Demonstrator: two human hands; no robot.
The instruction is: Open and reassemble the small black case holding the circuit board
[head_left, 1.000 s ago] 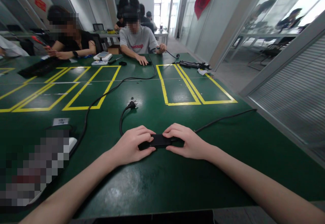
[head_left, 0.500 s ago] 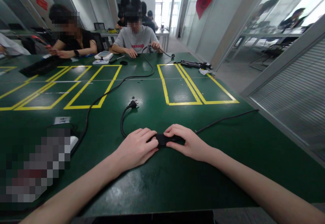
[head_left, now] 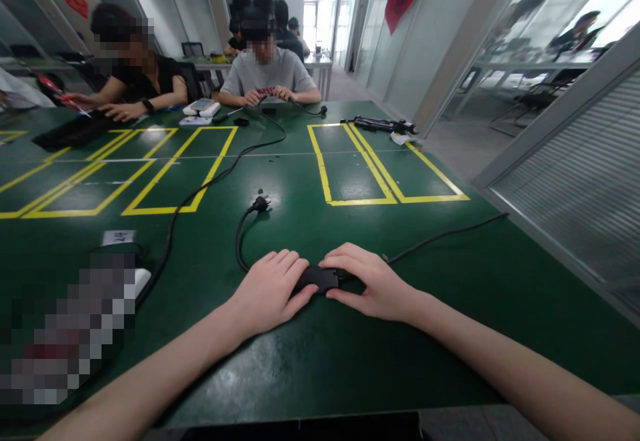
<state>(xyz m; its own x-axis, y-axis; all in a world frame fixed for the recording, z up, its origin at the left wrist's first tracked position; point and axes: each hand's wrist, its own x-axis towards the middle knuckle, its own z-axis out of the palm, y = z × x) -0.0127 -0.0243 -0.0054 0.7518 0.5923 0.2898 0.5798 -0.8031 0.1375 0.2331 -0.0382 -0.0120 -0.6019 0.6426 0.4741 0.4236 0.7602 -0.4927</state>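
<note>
since the earlier frame, the fingers of the left hand (head_left: 273,287) are flattening along the black block (head_left: 320,279), leaving more of its right end showing, while on the far side a co-worker's hands (head_left: 285,93) are drawing together at the long cable (head_left: 169,237).

from my remote seat i'm watching the block sitting between both hands at the near middle of the desk (head_left: 280,381). the left hand is pinching its left part, thumb along the near edge, and the right hand (head_left: 375,285) is pinching its right end between thumb and fingertips. i'm not able to tell whether it's resting on the surface or being held just above.

i'm worrying most about the grip: the right fingertips are catching only the end, so an uneven twist could be letting the smooth casing slip. the left palm is hiding the other end, so a strained cord joint there could be going unseen. the left cord (head_left: 239,237) is bending toward the plug (head_left: 260,205), and a sharp pull could be dragging those prongs over the desk. the right cord (head_left: 445,233) is reaching the right edge, where snagging could be jerking the block sideways.
</note>
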